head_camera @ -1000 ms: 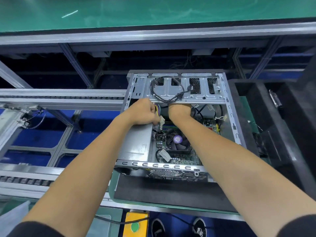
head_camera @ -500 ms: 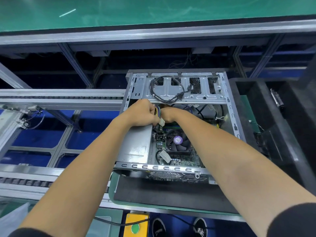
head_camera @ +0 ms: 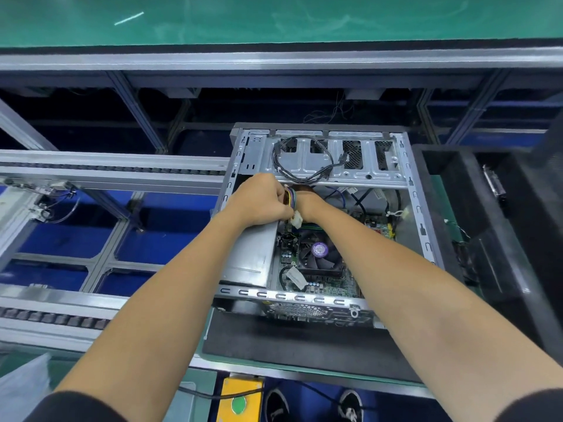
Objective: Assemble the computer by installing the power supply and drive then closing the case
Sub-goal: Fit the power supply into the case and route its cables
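Observation:
An open computer case (head_camera: 422,214) lies on a black mat. The grey power supply (head_camera: 253,254) sits in its left half, beside the motherboard with a CPU fan (head_camera: 320,254). My left hand (head_camera: 262,201) grips a bundle of coloured power cables (head_camera: 291,197) that ends in a white connector (head_camera: 296,222). My right hand (head_camera: 307,199) reaches under the drive bracket (head_camera: 350,175) next to that bundle; its fingers are hidden by the bracket and my left hand. A black cable loop (head_camera: 304,156) lies on the bracket.
A black foam tray (head_camera: 499,239) stands right of the case. Conveyor rails (head_camera: 106,172) run off to the left. A yellow box with a green button (head_camera: 239,403) sits at the near edge. A green-topped bench (head_camera: 274,19) spans the back.
My right hand has slid left and further under the bracket, up against the cable bundle. My left hand has kept its hold on the cables.

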Available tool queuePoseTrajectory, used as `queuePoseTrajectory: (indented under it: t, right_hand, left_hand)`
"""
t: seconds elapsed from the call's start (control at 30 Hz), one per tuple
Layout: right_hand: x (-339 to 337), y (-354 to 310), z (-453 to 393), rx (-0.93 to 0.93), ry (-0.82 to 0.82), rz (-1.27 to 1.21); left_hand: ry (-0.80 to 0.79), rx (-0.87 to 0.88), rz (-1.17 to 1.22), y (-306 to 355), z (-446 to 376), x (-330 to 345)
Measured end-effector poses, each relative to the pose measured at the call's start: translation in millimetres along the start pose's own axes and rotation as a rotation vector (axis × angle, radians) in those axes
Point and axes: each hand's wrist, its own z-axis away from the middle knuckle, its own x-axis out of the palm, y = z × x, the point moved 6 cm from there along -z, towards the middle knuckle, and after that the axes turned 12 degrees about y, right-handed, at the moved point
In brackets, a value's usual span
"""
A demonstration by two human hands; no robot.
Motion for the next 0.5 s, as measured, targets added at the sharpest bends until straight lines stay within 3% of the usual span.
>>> queuePoseTrajectory:
  t: [0.3,0.43,0.5]
  right_hand:
    - [-8,-3,16,0.047,-0.02,0.031]
    - [-19,-3,28,0.106,0.023,0.123]
    - [-22,-5,30,0.125,0.047,0.003]
  left_hand:
    - [-0.005,-0.025,-0.001,4,2,-4]
    - [0.128,-0.038,0.113,2,6,-17]
    - [0.205,-0.055,0.124,-3,6,-22]
